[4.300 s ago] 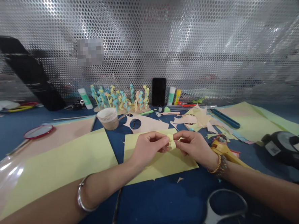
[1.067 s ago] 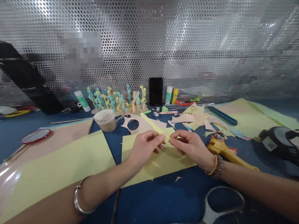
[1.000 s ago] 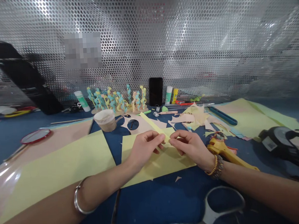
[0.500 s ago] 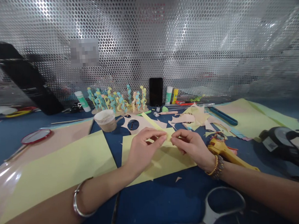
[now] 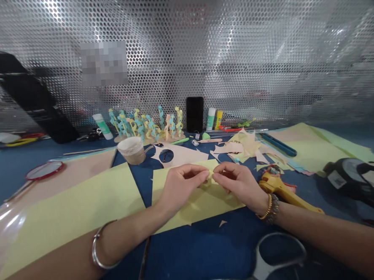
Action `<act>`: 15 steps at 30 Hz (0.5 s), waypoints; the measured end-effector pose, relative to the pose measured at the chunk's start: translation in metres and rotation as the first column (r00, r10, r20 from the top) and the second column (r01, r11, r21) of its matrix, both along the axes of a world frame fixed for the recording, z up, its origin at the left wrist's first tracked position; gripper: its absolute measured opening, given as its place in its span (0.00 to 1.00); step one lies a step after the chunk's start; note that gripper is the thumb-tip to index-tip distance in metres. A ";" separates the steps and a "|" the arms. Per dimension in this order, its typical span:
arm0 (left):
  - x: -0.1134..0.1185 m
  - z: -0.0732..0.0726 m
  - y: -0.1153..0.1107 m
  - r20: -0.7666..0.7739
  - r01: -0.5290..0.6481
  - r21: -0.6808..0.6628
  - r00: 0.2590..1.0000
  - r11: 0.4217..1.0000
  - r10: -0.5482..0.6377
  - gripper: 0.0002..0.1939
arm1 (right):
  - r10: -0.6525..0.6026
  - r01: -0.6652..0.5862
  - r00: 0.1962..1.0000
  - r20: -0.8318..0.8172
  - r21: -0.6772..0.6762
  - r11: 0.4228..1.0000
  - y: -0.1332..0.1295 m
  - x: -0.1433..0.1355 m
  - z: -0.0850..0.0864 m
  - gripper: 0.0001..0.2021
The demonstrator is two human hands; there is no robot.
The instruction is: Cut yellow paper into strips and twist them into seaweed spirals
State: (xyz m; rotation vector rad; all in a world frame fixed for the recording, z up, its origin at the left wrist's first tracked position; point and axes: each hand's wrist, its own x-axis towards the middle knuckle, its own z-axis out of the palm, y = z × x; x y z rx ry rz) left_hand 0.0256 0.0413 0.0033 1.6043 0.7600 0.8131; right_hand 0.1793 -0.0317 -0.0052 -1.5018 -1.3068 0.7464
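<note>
Yellow paper strip (image 5: 210,175) has drawn in, its long end no longer projecting. Left hand (image 5: 181,184) and right hand (image 5: 240,182) each pinch it between the fingers, above the yellow sheet (image 5: 206,207) on the worktop (image 5: 197,257).

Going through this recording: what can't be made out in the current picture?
All in the head view:
Small yellow paper piece: mostly hidden by the left hand and right hand; its shape is unclear.
Grey-handled metal scissors: cut off by the bottom edge.
Black rounded device: cut off by the right edge; its white label is too small to read.
Perforated silver metal wall: partly hidden by a pixelated grey patch.
</note>
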 end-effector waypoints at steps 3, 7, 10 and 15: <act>0.001 0.001 -0.001 0.019 0.005 -0.094 1.000 0.996 -0.003 0.07 | 0.000 0.000 0.999 -0.046 0.005 1.000 0.001 0.000 -0.002 0.12; 0.001 0.000 -0.001 0.043 0.031 -0.153 0.999 0.988 -0.025 0.08 | 0.001 0.000 0.996 -0.084 0.016 1.000 0.002 0.001 -0.002 0.12; 0.001 0.000 -0.001 0.044 0.035 -0.144 0.999 0.989 -0.029 0.09 | -0.003 0.004 0.997 -0.075 0.017 1.000 0.002 0.002 -0.002 0.12; 0.000 0.001 -0.001 0.061 -0.024 -0.092 0.998 0.995 0.030 0.08 | 0.034 -0.030 0.983 -0.181 0.026 0.999 0.003 0.003 -0.003 0.16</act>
